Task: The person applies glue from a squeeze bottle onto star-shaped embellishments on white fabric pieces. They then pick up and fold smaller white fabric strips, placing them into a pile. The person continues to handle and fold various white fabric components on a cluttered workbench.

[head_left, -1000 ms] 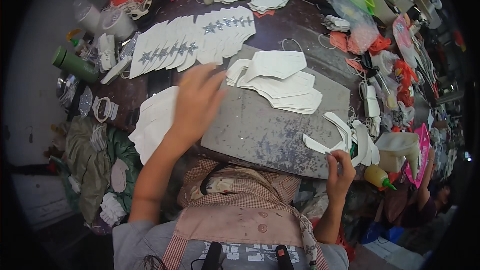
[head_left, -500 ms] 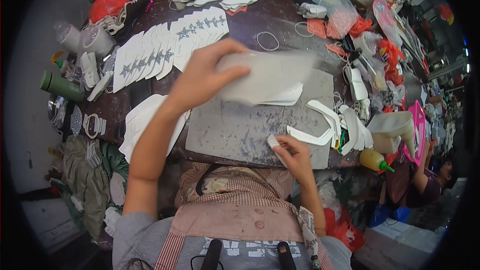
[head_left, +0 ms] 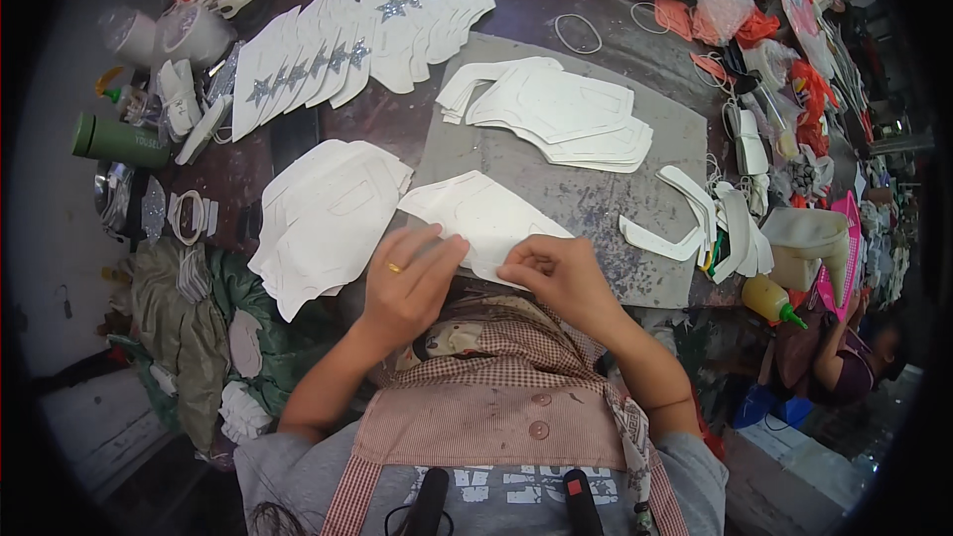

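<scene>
At the near edge of the grey board, a flat white shoe-upper piece [head_left: 486,206] with faint drawn lines lies before me. My left hand [head_left: 412,276], wearing a ring, rests with its fingers stretched out on the piece's left near part. Pinched at the near edge, my right hand [head_left: 561,276] has thumb and forefinger closed; whether a small strip is also in it is hidden. To the left of my left hand spreads a pile of white shoe-upper pieces [head_left: 323,208]. Farther off on the board is another stack of white pieces [head_left: 571,109].
Overlapping white pieces with glitter stars [head_left: 328,65] line the far left. Curved white strips [head_left: 685,208] lie right of the board [head_left: 635,258]. Beyond them stand a beige container [head_left: 799,238] and a yellow glue bottle [head_left: 772,300]. A green bottle [head_left: 119,142] lies at left. Another person [head_left: 844,357] sits at right.
My left hand has come back from the far part of the board, where it held a blurred white piece. My right hand, which held a small white strip, has moved to the piece's edge.
</scene>
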{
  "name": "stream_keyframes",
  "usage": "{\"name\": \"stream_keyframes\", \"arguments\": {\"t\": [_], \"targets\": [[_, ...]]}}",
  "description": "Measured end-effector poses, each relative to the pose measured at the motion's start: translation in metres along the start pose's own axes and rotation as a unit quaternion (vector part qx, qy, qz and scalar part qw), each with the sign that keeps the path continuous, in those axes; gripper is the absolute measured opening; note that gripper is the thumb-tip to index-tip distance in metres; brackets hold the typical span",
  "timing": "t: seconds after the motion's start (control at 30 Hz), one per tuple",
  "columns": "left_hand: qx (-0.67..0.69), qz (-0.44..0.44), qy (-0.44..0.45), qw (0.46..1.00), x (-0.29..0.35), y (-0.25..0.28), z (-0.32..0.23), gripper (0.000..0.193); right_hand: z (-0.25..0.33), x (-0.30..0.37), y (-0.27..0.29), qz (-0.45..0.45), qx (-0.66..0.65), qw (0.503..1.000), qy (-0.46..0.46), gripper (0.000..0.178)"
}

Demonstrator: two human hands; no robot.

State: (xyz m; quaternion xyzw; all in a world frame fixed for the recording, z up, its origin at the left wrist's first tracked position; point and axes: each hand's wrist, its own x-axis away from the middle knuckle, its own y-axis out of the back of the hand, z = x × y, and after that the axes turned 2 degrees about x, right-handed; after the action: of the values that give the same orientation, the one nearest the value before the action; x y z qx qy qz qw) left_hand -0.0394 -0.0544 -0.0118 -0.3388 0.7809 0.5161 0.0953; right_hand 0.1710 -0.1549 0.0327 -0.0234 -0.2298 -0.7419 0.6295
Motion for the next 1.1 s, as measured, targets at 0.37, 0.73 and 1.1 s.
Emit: {"name": "stream_keyframes", "arguments": {"t": [0.37, 0.73, 1.1], "targets": [[0.072, 0.038, 0.051, 0.995, 0.033, -0.006, 0.012, 0.059, -0.005, -0.017, -0.017, 0.027, 0.047, 0.997, -0.06, 0.017], [0.077, 0.046, -0.038, 0.995, 0.058, -0.012, -0.004, 0.045, 0.008, -0.023, -0.015, 0.047, 0.054, 0.991, -0.115, 0.016], [0.085, 0.058, -0.026, 0.994, 0.059, -0.014, -0.008, 0.05, 0.004, -0.021, -0.012, 0.063, 0.025, 0.989, -0.129, 0.015]]}}
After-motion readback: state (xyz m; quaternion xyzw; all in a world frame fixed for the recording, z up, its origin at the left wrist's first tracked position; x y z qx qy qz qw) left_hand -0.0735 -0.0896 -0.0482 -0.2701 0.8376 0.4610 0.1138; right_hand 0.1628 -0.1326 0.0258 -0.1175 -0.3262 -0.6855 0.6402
